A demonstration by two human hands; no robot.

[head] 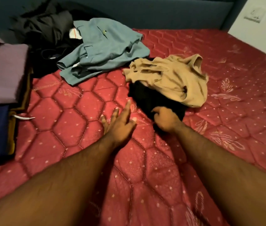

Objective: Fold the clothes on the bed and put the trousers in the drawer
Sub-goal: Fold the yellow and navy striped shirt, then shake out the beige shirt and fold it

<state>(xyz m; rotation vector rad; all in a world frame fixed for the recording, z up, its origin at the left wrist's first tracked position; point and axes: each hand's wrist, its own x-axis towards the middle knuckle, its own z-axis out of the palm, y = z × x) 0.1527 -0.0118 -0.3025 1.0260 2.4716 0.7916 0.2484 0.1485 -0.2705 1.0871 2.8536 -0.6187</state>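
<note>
While the right hand (164, 119) grips the black garment (151, 98) under the tan top (174, 79), left hand (119, 123) lies spread flat beside it; pull low & slow so tan top slides off.

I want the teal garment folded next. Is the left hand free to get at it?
Probably yes: the left hand is open and holds nothing, and only bare mattress lies between it and the teal garment.

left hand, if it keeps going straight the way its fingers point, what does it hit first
Probably the black garment under the tan garment. The left hand lies open on the red mattress, its fingers aimed up and slightly right at that dark edge. Depth is unclear.
</note>
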